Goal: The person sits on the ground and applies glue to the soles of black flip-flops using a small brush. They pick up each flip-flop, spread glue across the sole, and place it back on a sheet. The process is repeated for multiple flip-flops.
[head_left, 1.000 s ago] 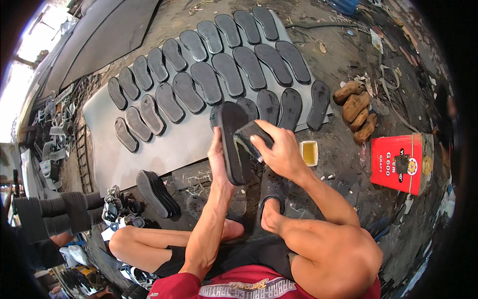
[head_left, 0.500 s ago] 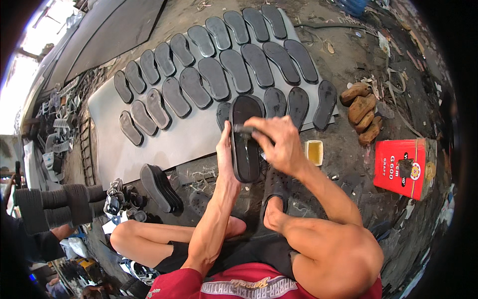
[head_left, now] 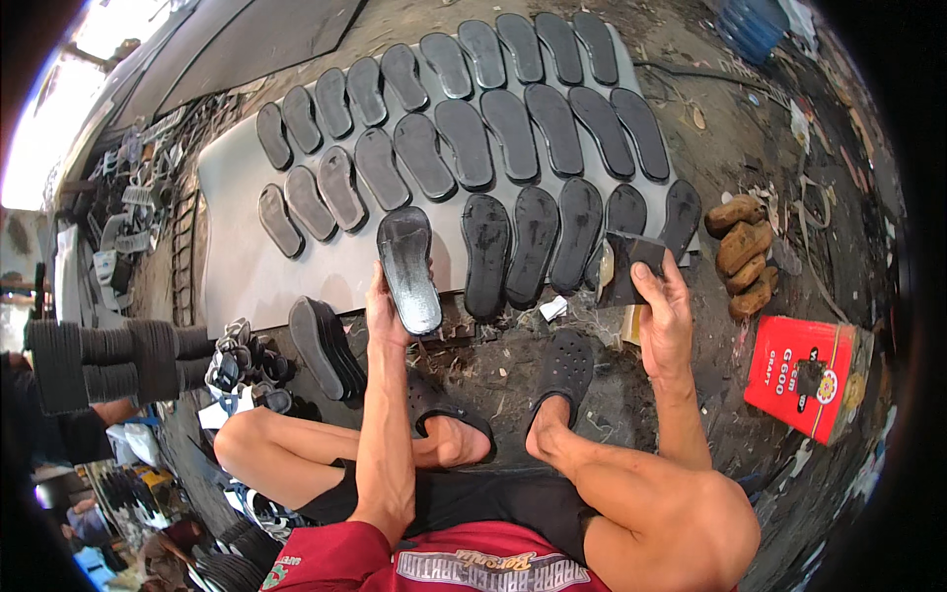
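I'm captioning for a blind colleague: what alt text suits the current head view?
A person's left hand holds a glossy dark sole and the right hand a dark flat piece, before a grey sheet bearing rows of soles; a red box sits at right.

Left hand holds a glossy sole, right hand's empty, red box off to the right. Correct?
Not quite: the right hand isn't empty. The head view shows it holding a dark flat piece. The rest stands: the left hand holds a glossy sole, and the red box is off to the right.
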Demonstrator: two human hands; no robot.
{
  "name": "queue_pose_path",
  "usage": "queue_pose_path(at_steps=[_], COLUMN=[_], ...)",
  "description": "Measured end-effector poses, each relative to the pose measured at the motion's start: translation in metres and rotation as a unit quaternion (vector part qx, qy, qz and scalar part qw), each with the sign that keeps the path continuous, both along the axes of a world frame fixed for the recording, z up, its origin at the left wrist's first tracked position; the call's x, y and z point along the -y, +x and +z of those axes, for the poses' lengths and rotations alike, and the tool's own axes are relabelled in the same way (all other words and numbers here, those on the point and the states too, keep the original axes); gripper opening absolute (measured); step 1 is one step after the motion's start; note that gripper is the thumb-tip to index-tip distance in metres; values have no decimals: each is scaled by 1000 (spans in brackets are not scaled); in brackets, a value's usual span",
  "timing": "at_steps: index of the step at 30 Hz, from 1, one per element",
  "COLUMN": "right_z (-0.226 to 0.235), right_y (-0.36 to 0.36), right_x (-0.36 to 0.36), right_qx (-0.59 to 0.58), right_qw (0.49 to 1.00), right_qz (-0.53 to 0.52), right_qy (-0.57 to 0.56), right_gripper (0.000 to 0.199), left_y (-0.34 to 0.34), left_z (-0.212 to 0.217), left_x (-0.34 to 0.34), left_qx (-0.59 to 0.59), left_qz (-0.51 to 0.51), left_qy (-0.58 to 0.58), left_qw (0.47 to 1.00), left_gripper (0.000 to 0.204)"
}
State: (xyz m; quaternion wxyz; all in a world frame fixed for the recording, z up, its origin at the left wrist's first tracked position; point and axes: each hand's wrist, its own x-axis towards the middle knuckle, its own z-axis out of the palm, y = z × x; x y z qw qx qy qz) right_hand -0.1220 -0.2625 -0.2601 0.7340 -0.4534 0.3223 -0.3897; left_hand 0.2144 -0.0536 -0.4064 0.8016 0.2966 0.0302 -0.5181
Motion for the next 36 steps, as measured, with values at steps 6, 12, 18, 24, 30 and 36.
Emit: queue_pose_path(at_steps=[6, 12, 18, 24, 30, 36], right_z=[-23, -24, -15, -24, -12, 6], right_y=[13, -4, 9, -1, 14, 60], right_x=[-13, -6, 3, 15, 9, -4], right_qx=[15, 33, 48, 57, 52, 71], right_qw=[996, 994, 994, 992, 988, 987], right_qz=[23, 18, 5, 1, -16, 50], right_qy=[79, 107, 98, 117, 141, 136], right_gripper=[33, 34, 36, 37, 35, 25], left_y=[24, 27, 66, 52, 25, -79], left_z=[-53, -12, -16, 1, 78, 103], left_x=[-14, -39, -133, -124, -74, 21], left_qx=[242, 597, 247, 316, 318, 173], left_qz=[62, 346, 151, 200, 232, -23], left_qy=[267, 566, 844, 841, 379, 67], left_qw=[931, 450, 451, 392, 838, 982], left_gripper=[48, 60, 111, 109, 56, 52])
